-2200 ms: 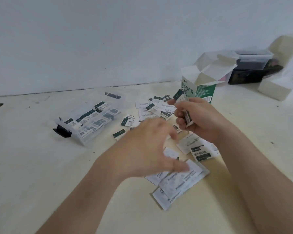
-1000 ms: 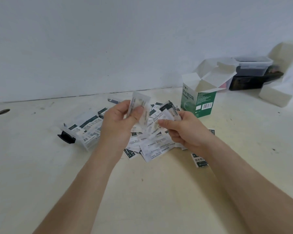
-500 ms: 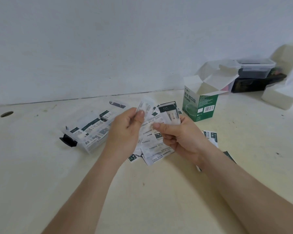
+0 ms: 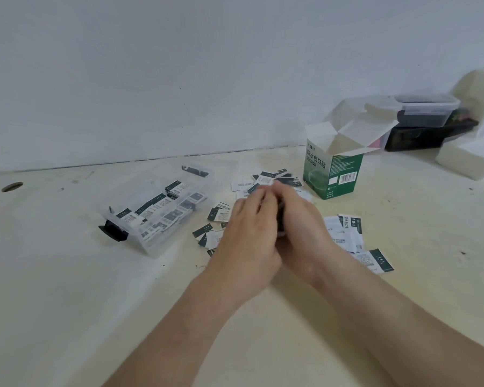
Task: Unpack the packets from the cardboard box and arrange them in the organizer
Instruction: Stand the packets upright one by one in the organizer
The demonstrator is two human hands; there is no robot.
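My left hand (image 4: 249,233) and my right hand (image 4: 305,227) are pressed together above the table, gripping a stack of packets (image 4: 280,219) between them; only its dark edge shows. Loose white-and-green packets (image 4: 220,214) lie scattered under and around the hands, and more packets (image 4: 347,230) lie to the right. The clear plastic organizer (image 4: 151,250) stands open to the left, with several packets lying in its compartments. Behind my hands, the green cardboard box (image 4: 333,177) stands upright with its white flaps open.
At the back right a clear lidded container (image 4: 425,110) sits on a black case (image 4: 419,138). White foam blocks (image 4: 456,163) lie beside it. The wall runs close behind the table. A round hole (image 4: 11,187) is in the tabletop at far left.
My hands held the packets fanned out and raised; now they have closed together around the packets, lower and further right. More loose packets show on the table to the right.
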